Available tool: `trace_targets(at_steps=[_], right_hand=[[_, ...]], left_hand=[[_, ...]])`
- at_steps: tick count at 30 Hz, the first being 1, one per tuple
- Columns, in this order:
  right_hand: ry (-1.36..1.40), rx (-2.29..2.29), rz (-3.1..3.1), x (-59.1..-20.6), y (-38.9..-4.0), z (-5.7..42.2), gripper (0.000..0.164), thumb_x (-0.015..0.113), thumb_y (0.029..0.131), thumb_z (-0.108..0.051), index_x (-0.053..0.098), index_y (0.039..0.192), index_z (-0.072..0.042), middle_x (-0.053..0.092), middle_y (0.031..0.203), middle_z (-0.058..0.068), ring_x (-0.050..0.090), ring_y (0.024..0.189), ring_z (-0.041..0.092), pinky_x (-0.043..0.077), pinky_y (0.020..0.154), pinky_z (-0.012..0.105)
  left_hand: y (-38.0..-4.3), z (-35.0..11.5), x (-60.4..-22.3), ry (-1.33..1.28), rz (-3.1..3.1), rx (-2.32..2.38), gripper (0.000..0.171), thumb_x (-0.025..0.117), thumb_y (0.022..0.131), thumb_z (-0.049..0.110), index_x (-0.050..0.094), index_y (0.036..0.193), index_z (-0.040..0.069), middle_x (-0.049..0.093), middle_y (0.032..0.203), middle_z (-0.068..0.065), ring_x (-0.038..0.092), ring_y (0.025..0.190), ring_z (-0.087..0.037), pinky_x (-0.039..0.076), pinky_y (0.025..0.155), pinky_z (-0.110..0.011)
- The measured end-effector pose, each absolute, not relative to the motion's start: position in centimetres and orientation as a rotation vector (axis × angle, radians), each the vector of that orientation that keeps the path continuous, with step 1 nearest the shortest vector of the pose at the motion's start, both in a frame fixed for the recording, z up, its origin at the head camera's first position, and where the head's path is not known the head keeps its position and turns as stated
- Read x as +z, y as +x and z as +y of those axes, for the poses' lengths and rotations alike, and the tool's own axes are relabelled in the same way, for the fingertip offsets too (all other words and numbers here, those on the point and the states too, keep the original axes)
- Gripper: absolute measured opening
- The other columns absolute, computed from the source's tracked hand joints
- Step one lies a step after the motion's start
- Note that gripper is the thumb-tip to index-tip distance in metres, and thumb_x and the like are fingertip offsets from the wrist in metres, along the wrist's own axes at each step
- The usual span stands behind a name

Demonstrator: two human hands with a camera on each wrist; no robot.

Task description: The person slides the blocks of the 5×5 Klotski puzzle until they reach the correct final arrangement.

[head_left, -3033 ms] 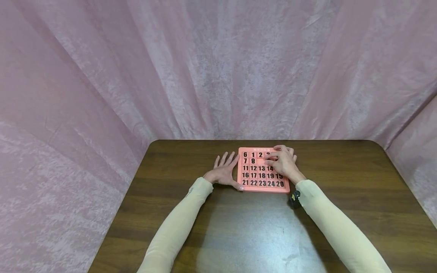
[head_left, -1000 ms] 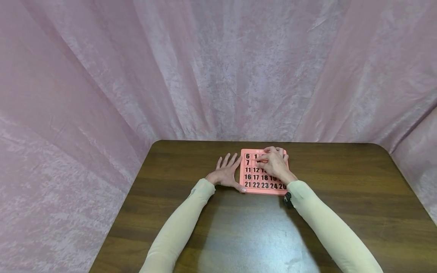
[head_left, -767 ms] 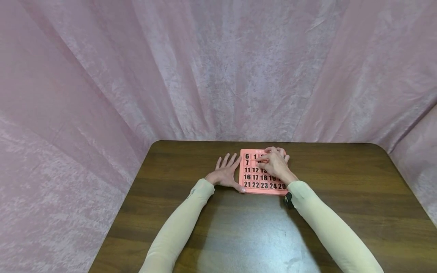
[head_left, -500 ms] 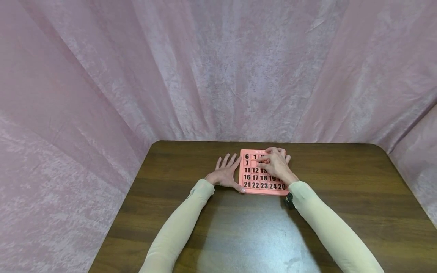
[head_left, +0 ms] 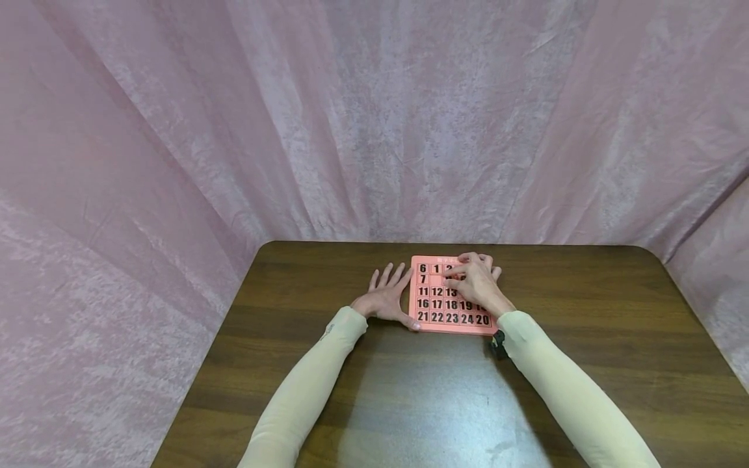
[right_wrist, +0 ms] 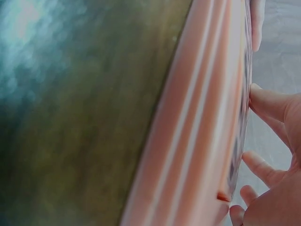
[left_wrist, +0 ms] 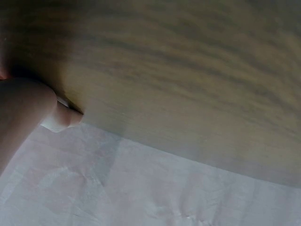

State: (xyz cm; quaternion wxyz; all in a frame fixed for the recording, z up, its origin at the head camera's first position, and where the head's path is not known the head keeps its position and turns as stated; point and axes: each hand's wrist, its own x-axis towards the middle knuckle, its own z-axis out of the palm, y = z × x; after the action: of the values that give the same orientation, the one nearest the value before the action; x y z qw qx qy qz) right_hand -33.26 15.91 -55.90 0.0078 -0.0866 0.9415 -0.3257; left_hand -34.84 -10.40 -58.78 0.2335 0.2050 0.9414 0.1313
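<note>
A pink number slide puzzle [head_left: 454,328] with black numerals lies flat near the table's far edge. My left hand [head_left: 386,301] is spread at its left side, thumb at the near corner and index finger by the upper edge. My right hand [head_left: 478,283] is over the upper right part, thumb and index fingertips on the tiles of the second row. A bare pink gap [head_left: 436,279] shows right of the 7. Several tiles under the right hand are hidden. In the right wrist view, the puzzle's side [right_wrist: 188,122] fills the middle, with fingers [right_wrist: 268,101] on its face.
The brown wooden table [head_left: 585,312] reaches out on both sides, with a bright reflection in front of the puzzle. Behind it hangs a pink velvet curtain [head_left: 409,130]. A dark device [head_left: 499,344] sits under the right wrist.
The gap in the second row has moved one place left, from right of the 8 to right of the 7. The right hand went left, then slightly back right; the left hand stays at the edge.
</note>
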Motion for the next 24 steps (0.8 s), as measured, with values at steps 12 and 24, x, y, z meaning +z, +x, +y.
trace_targets(at_steps=[12,24], right_hand=[[-0.254,-1.003,2.947,-55.79,-33.29,16.17,0.024,0.081,0.100,-0.026,0.086,0.121,-0.014,0.051,0.159,0.022,0.023,0.152,0.053,0.018,0.112,0.071],[-0.279,-1.004,2.965,-55.99,-32.96,16.18,0.024,0.079,0.101,-0.023,0.086,0.121,-0.013,0.052,0.157,0.024,0.024,0.152,0.054,0.017,0.113,0.071]], left_hand=[[-34.97,-10.46,-58.93,0.570,2.597,0.393,0.149,0.090,0.073,0.075,-0.011,0.176,0.036,-0.018,0.186,0.006,-0.023,0.172,-0.025,-0.015,0.139,-0.058],[-34.70,-10.46,-58.70,0.559,2.586,0.409,0.150,0.090,0.072,0.076,-0.011,0.176,0.036,-0.019,0.185,0.007,-0.024,0.172,-0.025,-0.017,0.138,-0.057]])
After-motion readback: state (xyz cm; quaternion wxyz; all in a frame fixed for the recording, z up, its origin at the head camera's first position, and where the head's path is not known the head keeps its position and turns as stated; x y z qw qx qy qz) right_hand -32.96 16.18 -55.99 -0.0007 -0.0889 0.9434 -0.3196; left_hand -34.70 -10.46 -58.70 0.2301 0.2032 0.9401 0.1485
